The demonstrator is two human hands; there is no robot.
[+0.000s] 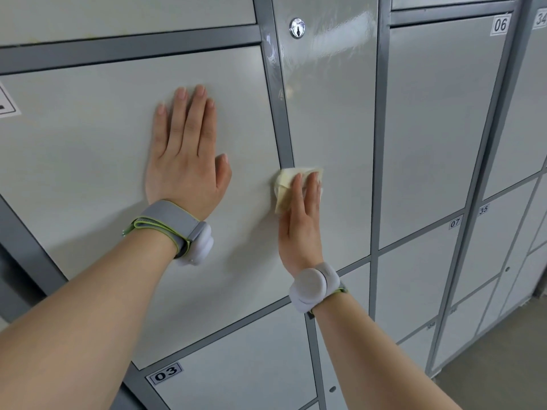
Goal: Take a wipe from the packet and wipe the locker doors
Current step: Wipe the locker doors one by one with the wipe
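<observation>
Now wiping: flat right hand (302,223) presses wipe (284,184) on door (334,119); flat left hand (183,164), nine o'clock, braces, empty. Next, likely sweep toward three.

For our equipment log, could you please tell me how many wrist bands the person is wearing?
2. The left wrist band sits behind the left hand, flat on a locker door; the right wrist band behind the right hand, pressing the wipe. None seems hidden.
</observation>
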